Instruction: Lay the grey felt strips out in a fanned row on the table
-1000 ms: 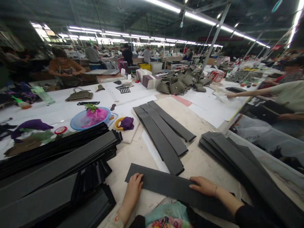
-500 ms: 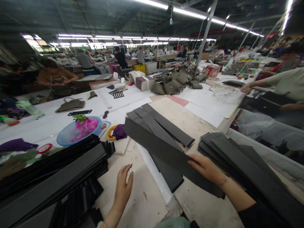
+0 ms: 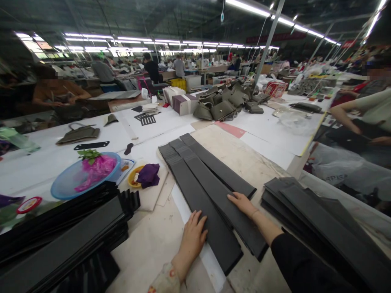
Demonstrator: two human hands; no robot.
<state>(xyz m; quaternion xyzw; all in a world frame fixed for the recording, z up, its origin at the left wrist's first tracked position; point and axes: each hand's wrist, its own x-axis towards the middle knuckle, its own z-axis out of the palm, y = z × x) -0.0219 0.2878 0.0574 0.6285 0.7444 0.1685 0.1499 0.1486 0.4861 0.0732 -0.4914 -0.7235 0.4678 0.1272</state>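
Long dark grey strips lie side by side in a fan on the board before me. My left hand [image 3: 193,232] rests by the near left edge of the left strip [image 3: 201,199], its fingers stretched out and touching it. Across the right edge of the middle strip [image 3: 218,187] lies my right hand [image 3: 244,204], fingers extended and flat, gripping nothing. Beyond it is the right strip [image 3: 216,162]. A stack of similar strips [image 3: 314,207] stands to my right, and a bigger black-edged pile [image 3: 76,228] lies to my left.
Left of the strips are a blue basin [image 3: 65,179] with a pink bag and a small yellow bowl [image 3: 132,179] with purple cloth. Olive bag pieces [image 3: 226,103] heap up at the far end. A co-worker's arm [image 3: 345,114] is at the right.
The strip my right hand held raised now lies down on the others, and that hand lies on the strips. My left hand has moved right onto the left strip's edge.
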